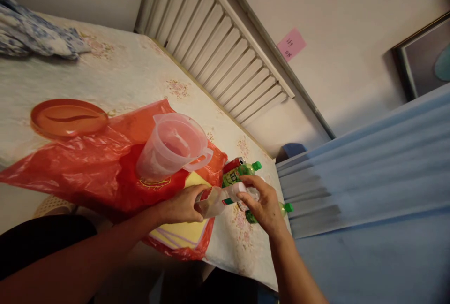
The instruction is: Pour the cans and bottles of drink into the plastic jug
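Note:
A clear plastic bottle [213, 203] with a red label lies tilted in front of me, its white cap [239, 188] pointing right. Around its base end curls my left hand [184, 204]. The thumb and fingers of my right hand [265, 203] close about the white cap. Beneath the left hand are yellow cloths [190, 234] with pale purple edging, lying on a red plastic bag [94, 172]. A translucent measuring jug [168, 147] stands on the bag, just beyond my left hand.
Beyond my right hand are a red can [233, 164], a green-capped bottle [248, 169] and another green-capped bottle [284, 209]. An orange round lid [68, 118] lies left on the flowered tablecloth [140, 76]. A radiator [218, 46] and blue curtain [369, 191] border the table.

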`<state>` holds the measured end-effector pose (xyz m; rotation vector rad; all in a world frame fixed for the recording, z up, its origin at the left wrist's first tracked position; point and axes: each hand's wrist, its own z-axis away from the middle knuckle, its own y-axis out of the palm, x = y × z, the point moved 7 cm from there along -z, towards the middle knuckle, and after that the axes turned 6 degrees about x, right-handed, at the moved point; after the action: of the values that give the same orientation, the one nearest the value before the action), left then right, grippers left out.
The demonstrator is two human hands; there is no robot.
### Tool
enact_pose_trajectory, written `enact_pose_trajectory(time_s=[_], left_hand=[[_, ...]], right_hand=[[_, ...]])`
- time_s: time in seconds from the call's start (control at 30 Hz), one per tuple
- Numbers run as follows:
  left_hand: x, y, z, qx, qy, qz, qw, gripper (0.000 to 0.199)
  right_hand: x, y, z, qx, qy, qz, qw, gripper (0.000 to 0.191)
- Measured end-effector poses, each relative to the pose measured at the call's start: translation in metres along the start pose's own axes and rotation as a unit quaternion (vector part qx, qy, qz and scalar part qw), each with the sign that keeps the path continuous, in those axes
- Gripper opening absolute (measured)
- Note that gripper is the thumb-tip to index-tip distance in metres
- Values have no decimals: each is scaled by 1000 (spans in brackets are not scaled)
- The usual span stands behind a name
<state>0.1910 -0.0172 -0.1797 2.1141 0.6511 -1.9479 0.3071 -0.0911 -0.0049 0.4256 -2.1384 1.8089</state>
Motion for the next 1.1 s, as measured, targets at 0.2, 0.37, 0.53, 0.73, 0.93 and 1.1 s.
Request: enact_pose_trajectory(time_s=[0.2,0.37,0.53,0.73,0.93,1.1], left_hand=[[1,-1,1,0,-9,2,1000,55],[1,1,1,2,-14,12,1000,58],[-1,-1,2,-7,-8,7,1000,54],[2,1,1,-2,-6,21,1000,56],[1,1,1,-6,-5,27,1000,59],[1,0,2,-4,-12,30,999,58]], right_hand=[[-10,4,1,6,-4,-88,996,60],[-12,7,3,30,-3,-139,990,47],[-2,5,4,-71,4,-19,997,35],[-4,9,6,-36,-6,-64,997,36],[-2,10,9,-59,-10,-59,996,24],[6,12,8,-115,5,-17,993,18]])
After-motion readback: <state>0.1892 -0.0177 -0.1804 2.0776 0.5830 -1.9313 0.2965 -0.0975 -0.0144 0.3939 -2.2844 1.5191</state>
